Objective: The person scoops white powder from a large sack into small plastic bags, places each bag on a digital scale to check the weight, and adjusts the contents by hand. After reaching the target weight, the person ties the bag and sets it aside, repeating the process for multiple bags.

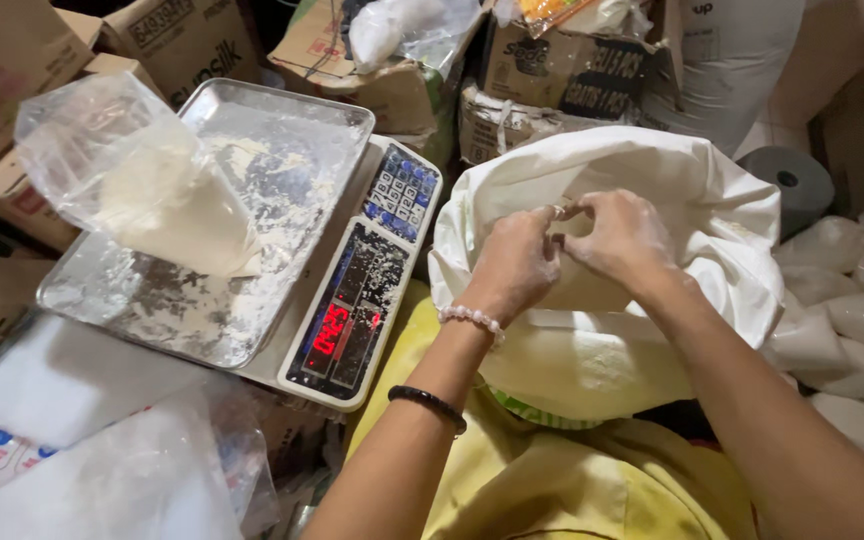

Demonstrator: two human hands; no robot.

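Head view, sack: a big white woven sack [652, 200] with its mouth rolled open stands right in front of the person, filling the right-centre of the picture; pale powder shows inside.
Head view, left hand [512, 265]: it comes up from six o'clock, fingers curled shut, pinching something very small at the sack's mouth; a pearl bracelet and a black band sit on that wrist.
Head view, right hand [620, 235]: it enters from five o'clock, fingers likewise bent and closed, its tips touching those of the left hand.
Head view, what they pinch: too small and hidden between the fingertips to tell; it may be the sack's fold or a tie.
Head view, key relation: both hands meet over the sack's near inner wall, neither clearly nearer to it.
Head view, clear plastic bag part-filled with white powder [152, 190]: it lies at about nine o'clock from the hands, well apart, slumped on the tray with its open end up toward eleven o'clock.
Head view, flour-dusted steel tray of the digital scale [282, 150]: it bears the bag; red digits glow on the front panel.
Head view, surroundings: filled clear bags [852, 340] piled at three o'clock, cardboard boxes behind.
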